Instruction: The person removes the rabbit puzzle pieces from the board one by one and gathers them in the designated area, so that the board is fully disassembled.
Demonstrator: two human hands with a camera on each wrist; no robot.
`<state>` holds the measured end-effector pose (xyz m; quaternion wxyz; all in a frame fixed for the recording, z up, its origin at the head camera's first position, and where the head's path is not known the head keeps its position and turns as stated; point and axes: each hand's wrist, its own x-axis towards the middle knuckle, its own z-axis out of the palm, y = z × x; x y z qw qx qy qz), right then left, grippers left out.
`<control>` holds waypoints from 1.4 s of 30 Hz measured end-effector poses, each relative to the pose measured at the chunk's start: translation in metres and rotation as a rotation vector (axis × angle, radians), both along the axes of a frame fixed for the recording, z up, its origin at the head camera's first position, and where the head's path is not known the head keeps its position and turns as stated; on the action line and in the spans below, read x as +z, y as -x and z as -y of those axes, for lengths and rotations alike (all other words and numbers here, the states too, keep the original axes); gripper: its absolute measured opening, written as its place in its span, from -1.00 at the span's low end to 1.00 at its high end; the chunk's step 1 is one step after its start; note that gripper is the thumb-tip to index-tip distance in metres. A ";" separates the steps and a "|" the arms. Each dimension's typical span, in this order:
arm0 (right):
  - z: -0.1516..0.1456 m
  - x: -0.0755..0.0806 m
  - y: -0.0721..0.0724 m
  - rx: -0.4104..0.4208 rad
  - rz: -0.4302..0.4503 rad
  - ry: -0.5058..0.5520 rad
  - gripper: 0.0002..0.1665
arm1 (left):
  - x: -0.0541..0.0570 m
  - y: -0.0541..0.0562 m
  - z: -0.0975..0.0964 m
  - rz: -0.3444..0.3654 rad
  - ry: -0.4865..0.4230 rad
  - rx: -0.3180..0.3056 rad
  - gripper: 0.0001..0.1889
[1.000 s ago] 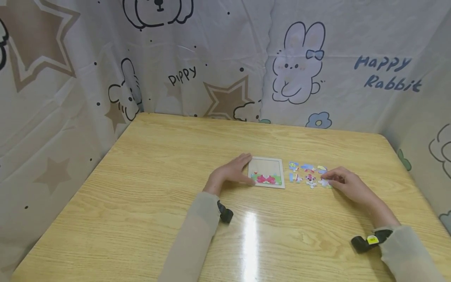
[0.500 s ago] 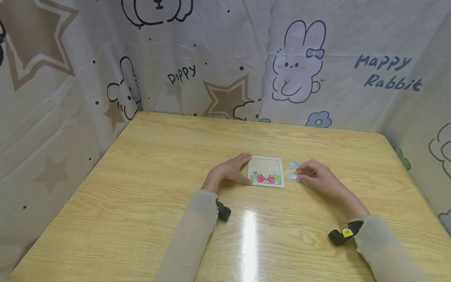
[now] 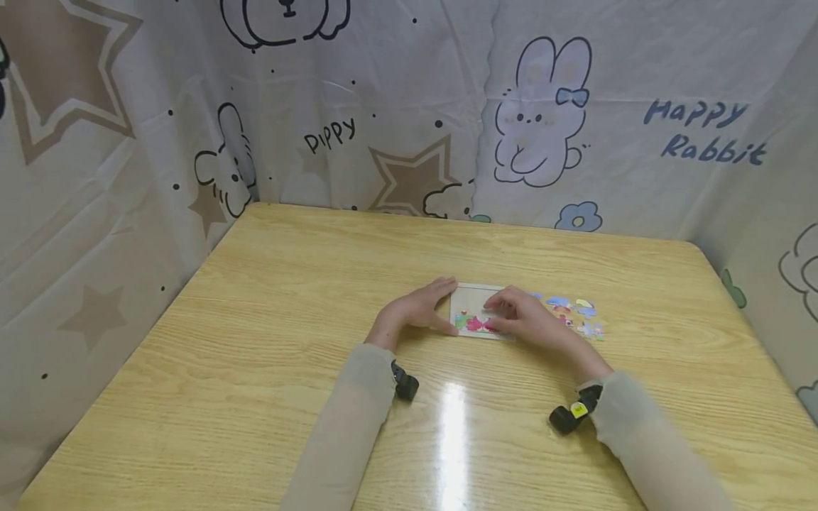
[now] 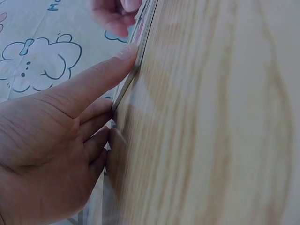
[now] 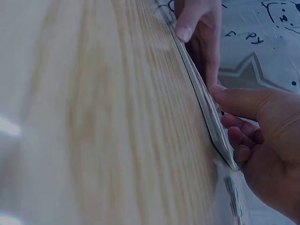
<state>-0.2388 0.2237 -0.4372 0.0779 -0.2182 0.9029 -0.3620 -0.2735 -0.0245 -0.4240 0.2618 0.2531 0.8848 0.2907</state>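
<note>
A square puzzle board (image 3: 469, 294) with a pale frame lies flat on the table, red and green picture parts along its near side. My left hand (image 3: 415, 309) spans the board's left edge with straight fingers; in the left wrist view its thumb (image 4: 101, 75) rests on the rim. Over the right half of the board is my right hand (image 3: 527, 316). Its thumb and index finger pinch a small puzzle piece, mostly hidden by the fingers. To the right lie several loose jigsaw pieces (image 3: 559, 302), partly covered by the right hand in the head view.
The wooden table (image 3: 307, 298) runs back to a printed fabric curtain (image 3: 409, 106) on the far side and both flanks. A black wrist camera (image 3: 569, 413) sits below the right sleeve, another wrist camera (image 3: 405, 385) at the left one.
My right hand has moved left from the loose pieces at the far right, past the nearer ones, to over the board. The left hand stays at the board's left edge.
</note>
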 end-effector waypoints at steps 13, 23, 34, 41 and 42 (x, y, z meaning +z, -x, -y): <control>0.031 -0.002 0.007 0.101 -0.002 0.003 -0.69 | -0.001 0.000 0.001 -0.008 -0.016 0.014 0.02; 0.037 0.005 0.007 0.112 0.075 -0.012 -0.73 | -0.002 0.000 0.001 -0.023 -0.022 0.016 0.03; 0.041 0.005 0.002 0.081 0.059 -0.006 -0.71 | -0.005 0.000 0.001 -0.012 -0.041 0.027 0.02; 0.044 0.007 -0.004 0.082 -0.014 0.003 -0.71 | -0.005 0.001 0.002 -0.016 -0.046 0.029 0.01; 0.045 0.007 -0.004 0.082 -0.033 0.002 -0.71 | -0.005 0.001 0.002 -0.017 -0.046 0.029 0.01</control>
